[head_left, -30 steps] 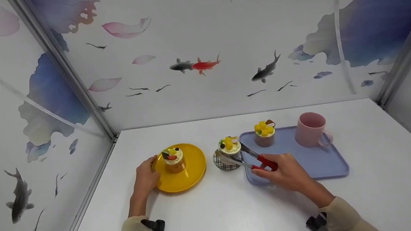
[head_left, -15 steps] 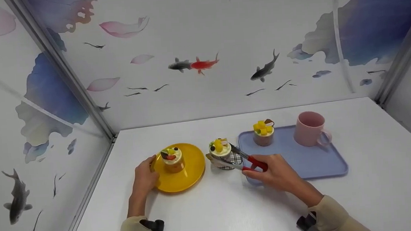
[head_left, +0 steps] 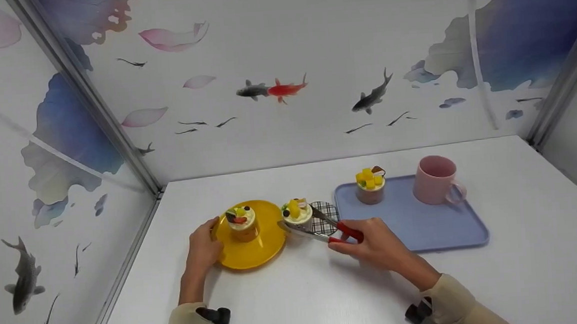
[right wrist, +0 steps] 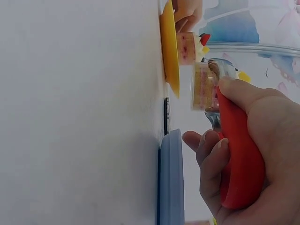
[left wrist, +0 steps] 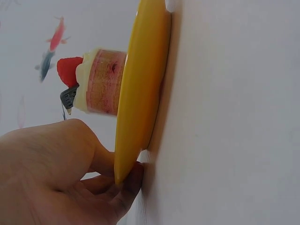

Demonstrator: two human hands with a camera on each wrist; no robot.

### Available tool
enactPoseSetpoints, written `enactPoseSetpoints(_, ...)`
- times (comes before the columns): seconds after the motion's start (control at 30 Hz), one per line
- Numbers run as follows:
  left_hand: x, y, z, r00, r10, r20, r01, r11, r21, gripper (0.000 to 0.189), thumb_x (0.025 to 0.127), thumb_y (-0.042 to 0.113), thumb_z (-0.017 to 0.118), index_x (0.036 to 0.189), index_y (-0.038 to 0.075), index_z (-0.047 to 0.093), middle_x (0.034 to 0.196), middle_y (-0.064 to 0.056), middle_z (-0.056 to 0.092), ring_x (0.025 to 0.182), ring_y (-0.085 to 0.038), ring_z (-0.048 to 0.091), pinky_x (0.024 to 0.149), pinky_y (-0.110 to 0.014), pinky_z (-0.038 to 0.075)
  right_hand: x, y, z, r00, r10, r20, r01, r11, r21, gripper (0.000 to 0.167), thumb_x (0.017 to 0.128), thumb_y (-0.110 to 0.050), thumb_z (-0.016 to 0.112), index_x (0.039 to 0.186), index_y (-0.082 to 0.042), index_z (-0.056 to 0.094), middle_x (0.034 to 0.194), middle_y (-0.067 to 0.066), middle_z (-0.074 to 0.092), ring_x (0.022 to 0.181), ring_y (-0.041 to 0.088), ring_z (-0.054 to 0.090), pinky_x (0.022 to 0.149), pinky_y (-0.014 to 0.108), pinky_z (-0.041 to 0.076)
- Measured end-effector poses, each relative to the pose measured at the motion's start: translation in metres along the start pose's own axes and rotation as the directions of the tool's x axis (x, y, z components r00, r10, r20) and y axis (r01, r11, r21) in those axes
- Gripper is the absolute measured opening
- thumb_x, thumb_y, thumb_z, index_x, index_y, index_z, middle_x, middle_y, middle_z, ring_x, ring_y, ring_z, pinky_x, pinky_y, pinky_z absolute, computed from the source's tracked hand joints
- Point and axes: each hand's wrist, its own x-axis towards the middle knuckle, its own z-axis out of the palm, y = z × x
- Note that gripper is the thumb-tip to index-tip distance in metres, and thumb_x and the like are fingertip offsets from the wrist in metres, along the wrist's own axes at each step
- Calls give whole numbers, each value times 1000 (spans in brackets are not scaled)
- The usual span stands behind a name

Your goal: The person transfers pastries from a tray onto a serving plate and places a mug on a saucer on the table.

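My left hand (head_left: 204, 250) pinches the left rim of a yellow plate (head_left: 269, 248), thumb above and fingers beneath in the left wrist view. On that plate stands a dessert cup (head_left: 244, 225) topped with cream and fruit. My right hand (head_left: 376, 244) grips red-handled metal tongs (head_left: 349, 232). Between the tong tips is a second dessert cup (head_left: 297, 214), upright and overlapping the plate's right edge in the head view. The right wrist view shows this cup raised off the table, near the plate. A round checked coaster (head_left: 325, 217) lies just right of it.
To the right lies a blue-purple tray (head_left: 443, 227). It bears a third dessert cup (head_left: 370, 189) at its back left and a pink mug (head_left: 435, 180) at its back right. White walls with painted fish stand behind and to the left of the white table (head_left: 297, 301).
My right hand has carried the cup in the tongs leftward from over the coaster to the plate's right edge, uncovering the coaster. My left hand keeps its hold on the plate.
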Motion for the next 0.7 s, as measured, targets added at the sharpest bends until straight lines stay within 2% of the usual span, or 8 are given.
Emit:
enactPoseSetpoints(0.13,0,0,0,1000,-5,2,5,1000,-5,68,95,-16,53,161,-4,45,166,-29,46,158,-47,40,132,-58,32,2,-3,4,1000,-8,-4,8,1000,6,54,91,-58,81,116,-10,81,90,-11,77,68,8,59,53,18,44)
enactPoseSetpoints(0.37,0,-1,1,1000,-1,-5,1,1000,3,69,94,-16,52,161,-4,45,165,-29,47,157,-46,41,132,-58,33,5,-7,11,999,-33,1,33,999,-6,60,92,-60,80,126,-10,80,89,-12,76,66,5,56,52,17,40)
enactPoseSetpoints(0.5,1,-2,1,1000,13,-6,-13,1000,11,69,92,-15,52,160,-5,45,164,-30,48,157,-47,42,131,-59,34,6,-9,15,999,-39,-3,39,999,-2,59,91,-60,80,124,-10,81,87,-13,76,66,4,55,52,17,40)
enactPoseSetpoints(0.7,2,-3,0,1000,18,-4,-18,1000,23,69,91,-14,52,159,-6,46,164,-30,48,156,-47,43,131,-59,34,7,-11,19,998,-57,5,57,998,5,53,92,-59,80,118,-13,82,84,-14,74,63,2,49,52,16,33)
